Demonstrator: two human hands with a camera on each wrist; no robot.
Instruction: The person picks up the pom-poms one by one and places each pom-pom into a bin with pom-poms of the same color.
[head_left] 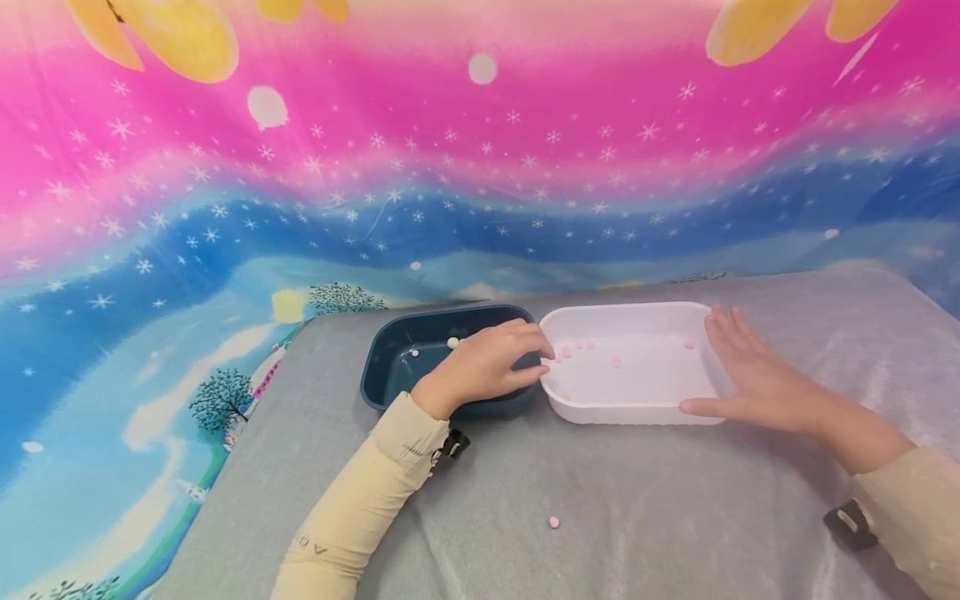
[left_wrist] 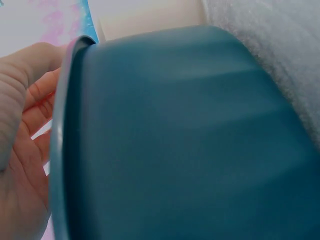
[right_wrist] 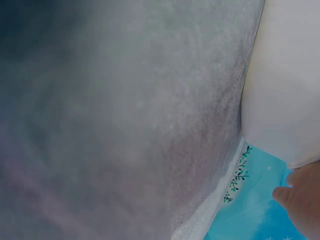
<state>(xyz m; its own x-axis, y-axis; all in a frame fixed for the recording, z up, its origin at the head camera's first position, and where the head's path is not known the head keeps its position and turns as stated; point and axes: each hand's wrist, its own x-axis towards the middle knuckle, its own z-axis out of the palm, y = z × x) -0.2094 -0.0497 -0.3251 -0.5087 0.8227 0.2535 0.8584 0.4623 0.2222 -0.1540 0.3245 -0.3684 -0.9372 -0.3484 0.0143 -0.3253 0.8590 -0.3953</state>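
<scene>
My left hand reaches over a dark teal basin, its thumb and fingers bent towards the left rim of a white basin. Its fingertips come close together at that rim; whether anything small is between them is hidden. In the left wrist view, the teal basin's wall covers part of the hand. My right hand lies with straight fingers against the white basin's right end, thumb spread towards the front rim. Small pink balls lie in the white basin, white balls in the teal one.
One pink ball lies on the grey cloth in front of the basins. The basins stand side by side near the back edge. Behind them hangs a colourful printed sheet.
</scene>
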